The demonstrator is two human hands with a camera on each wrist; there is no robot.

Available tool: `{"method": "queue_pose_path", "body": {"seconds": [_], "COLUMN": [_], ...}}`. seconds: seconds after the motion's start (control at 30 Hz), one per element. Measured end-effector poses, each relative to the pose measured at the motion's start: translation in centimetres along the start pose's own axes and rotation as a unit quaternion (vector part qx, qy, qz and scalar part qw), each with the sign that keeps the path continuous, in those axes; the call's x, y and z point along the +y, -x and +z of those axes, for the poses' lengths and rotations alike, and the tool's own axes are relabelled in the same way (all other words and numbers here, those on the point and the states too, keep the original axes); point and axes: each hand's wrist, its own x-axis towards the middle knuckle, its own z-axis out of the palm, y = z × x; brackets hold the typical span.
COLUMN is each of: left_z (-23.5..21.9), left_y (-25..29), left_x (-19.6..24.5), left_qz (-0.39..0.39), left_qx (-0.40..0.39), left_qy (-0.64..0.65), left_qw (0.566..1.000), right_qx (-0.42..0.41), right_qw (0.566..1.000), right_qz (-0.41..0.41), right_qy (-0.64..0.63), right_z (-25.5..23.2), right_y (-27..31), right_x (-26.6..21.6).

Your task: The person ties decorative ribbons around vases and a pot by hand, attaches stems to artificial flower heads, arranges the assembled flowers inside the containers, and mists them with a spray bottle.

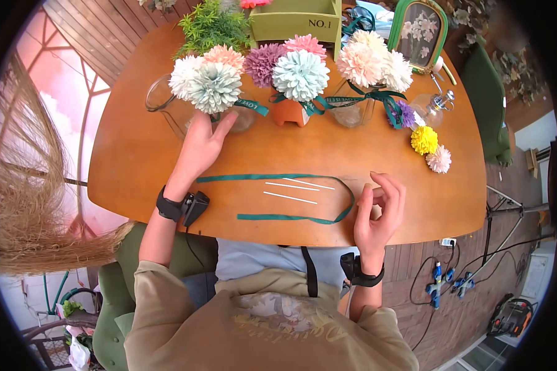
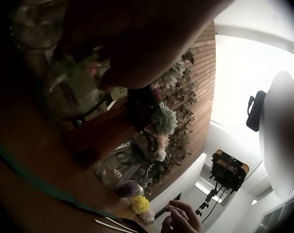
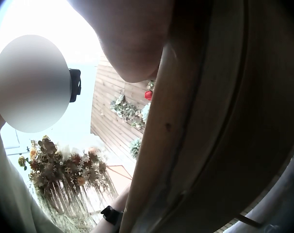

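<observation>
My left hand (image 1: 199, 143) reaches up to the left bunch of pompom flowers, thumb and fingers spread apart. Its fingertips are hidden under a grey-blue flower (image 1: 215, 86); a glass vase (image 1: 244, 117) stands just beside it. The left wrist view is dark around this hand. Over the table's front right edge, my right hand (image 1: 379, 213) has loosely bent fingers with nothing between them. A green ribbon (image 1: 272, 177) lies in a long U between the hands, its bend close to the right hand. Within it lie three thin white sticks (image 1: 291, 197).
More pompom flowers (image 1: 300, 75) stand in an orange pot (image 1: 291, 114) and a second glass vase (image 1: 351, 114), tied with printed green ribbons. At the right lie purple, yellow (image 1: 424, 140) and pink flowers. Behind are a green box (image 1: 296, 25), a plant (image 1: 213, 28) and a framed picture (image 1: 418, 34).
</observation>
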Motion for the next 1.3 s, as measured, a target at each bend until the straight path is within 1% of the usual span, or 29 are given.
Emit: {"method": "queue_pose_path", "body": {"seconds": [0.07, 0.1, 0.17, 0.2, 0.27, 0.3, 0.37, 0.43, 0.5, 0.53, 0.57, 0.63, 0.67, 0.7, 0.77, 0.8, 0.83, 0.9, 0.93, 1.0, 1.13, 1.2, 1.3], "left_z": [-0.1, -0.1, 0.0, -0.1, -0.4, -0.5, -1.1, -2.6, -4.2, -4.8, -5.3, -6.1, -6.5, -6.8, -6.9, -6.9, -6.7, -6.4, -6.6, -6.9, -7.2, -7.4, -7.4], "left_y": [0.2, 0.2, 0.6, 1.0, 2.3, 3.2, 5.5, 6.8, 7.7, 7.5, 7.2, 5.9, 5.2, 4.5, 3.3, 3.1, 2.7, 2.1, 1.9, 1.7, 2.4, 2.9, 4.4], "left_x": [0.3, 0.6, 1.3, 1.7, 2.7, 3.4, 4.5, 4.5, 4.0, 3.0, 1.9, -0.6, -1.6, -2.5, -3.7, -3.6, -3.6, -4.0, -4.4, -5.3, -5.7, -5.3, -3.5], "left_qz": [-0.076, -0.074, -0.002, -0.001, 0.071, 0.071, 0.065, 0.06, 0.033, 0.03, 0.025, 0.037, 0.013, 0.012, -0.034, -0.045, -0.046, -0.024, -0.028, -0.027, -0.048, -0.031, -0.023], "left_qx": [-0.02, -0.019, -0.011, -0.01, 0.018, 0.019, 0.068, 0.074, 0.137, 0.181, 0.182, 0.247, 0.224, 0.225, 0.13, 0.096, 0.095, 0.033, 0.032, 0.06, 0.063, 0.065, 0.066], "left_qy": [0.003, 0.004, -0.021, -0.019, -0.034, -0.034, -0.064, -0.047, -0.062, -0.093, -0.095, -0.091, -0.083, -0.083, -0.015, -0.005, -0.003, 0.039, 0.039, -0.058, -0.066, -0.115, -0.085], "left_qw": [0.997, 0.997, 1.0, 1.0, 0.997, 0.997, 0.994, 0.994, 0.988, 0.979, 0.978, 0.964, 0.971, 0.971, 0.991, 0.994, 0.994, 0.998, 0.998, 0.996, 0.995, 0.991, 0.994], "right_qx": [-0.006, -0.004, -0.003, -0.003, -0.002, -0.002, -0.003, -0.007, -0.012, -0.011, -0.01, -0.012, -0.015, -0.018, -0.015, -0.01, -0.011, -0.013, -0.016, -0.025, -0.034, -0.042, -0.042], "right_qw": [1.0, 1.0, 1.0, 1.0, 1.0, 1.0, 1.0, 1.0, 1.0, 1.0, 1.0, 1.0, 1.0, 1.0, 1.0, 1.0, 0.999, 0.999, 0.999, 0.999, 0.998, 0.998, 0.998], "right_qz": [0.0, -0.002, 0.007, 0.005, 0.011, 0.01, 0.017, 0.017, 0.018, 0.018, 0.018, 0.01, 0.009, 0.007, 0.01, 0.014, 0.014, 0.015, 0.018, 0.022, 0.026, 0.028, 0.023], "right_qy": [0.002, 0.003, 0.008, 0.009, 0.012, 0.012, 0.019, 0.019, 0.02, 0.019, 0.017, 0.018, 0.021, 0.025, 0.025, 0.025, 0.027, 0.033, 0.034, 0.04, 0.037, 0.041, 0.042], "right_z": [-0.1, 0.0, -0.1, -0.1, -0.1, -0.2, -0.1, 0.0, 0.1, 0.1, 0.2, 0.3, 0.2, 0.3, 0.4, 0.4, 0.3, 0.4, 0.4, 0.5, 0.5, 0.5, 0.6], "right_y": [0.0, -0.1, -0.1, 0.0, 0.0, 0.0, 0.1, 0.1, 0.0, 0.0, 0.0, 0.0, -0.1, -0.1, -0.1, -0.1, -0.2, 0.0, 0.0, -0.2, -0.1, -0.2, -0.3], "right_x": [-0.1, -0.1, -0.3, -0.3, -0.3, -0.3, -0.4, -0.5, -0.5, -0.5, -0.5, -0.3, -0.4, -0.4, -0.5, -0.5, -0.4, -0.3, -0.3, -0.5, -0.3, -0.3, -0.4]}}
